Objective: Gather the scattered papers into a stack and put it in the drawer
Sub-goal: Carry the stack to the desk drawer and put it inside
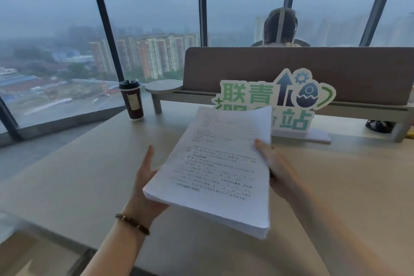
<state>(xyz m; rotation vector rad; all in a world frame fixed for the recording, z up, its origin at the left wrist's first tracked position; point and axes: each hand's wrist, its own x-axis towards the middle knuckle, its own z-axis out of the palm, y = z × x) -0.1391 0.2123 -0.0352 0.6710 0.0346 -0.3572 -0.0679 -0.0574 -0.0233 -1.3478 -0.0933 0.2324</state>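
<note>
A thick stack of printed white papers (215,168) is held up above the light wooden desk (78,163), tilted with its far end higher. My left hand (143,177) supports the stack from below at its left edge, thumb pointing up beside it. My right hand (275,163) grips the right edge, thumb on top of the top sheet. No loose sheets lie on the desk. No drawer shows in this view.
A dark paper coffee cup (132,101) with a lid stands at the desk's far left. A green and white cut-out sign (289,96) stands behind the stack against a brown divider panel (291,63). A person sits beyond the divider. The desk's left edge drops to the floor by large windows.
</note>
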